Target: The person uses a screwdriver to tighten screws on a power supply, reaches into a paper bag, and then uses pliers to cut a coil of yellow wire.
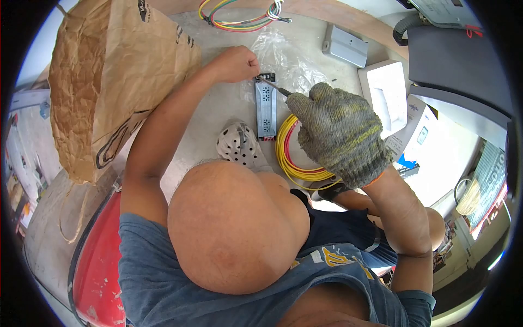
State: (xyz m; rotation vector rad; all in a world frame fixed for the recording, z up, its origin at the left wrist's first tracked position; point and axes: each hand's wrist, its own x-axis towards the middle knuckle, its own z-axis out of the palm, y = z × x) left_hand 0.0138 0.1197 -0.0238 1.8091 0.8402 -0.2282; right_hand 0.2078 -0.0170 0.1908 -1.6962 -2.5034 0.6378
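My bare left hand is closed, its fingers pinched together beside the black terminal end of a slim metal power supply on the floor. What lies between those fingertips, if anything, is too small to make out. A knitted grey-green glove covers my right hand, which is wrapped round a screwdriver. The screwdriver's thin shaft points left, its tip at the terminal end of the power supply. A coil of yellow and red cable lies just under the gloved hand.
A large brown paper bag stands at left. Clear plastic wrap and a ring of coloured wires lie ahead. Right are a grey box and a white tray. A shoe with holes is close to the power supply.
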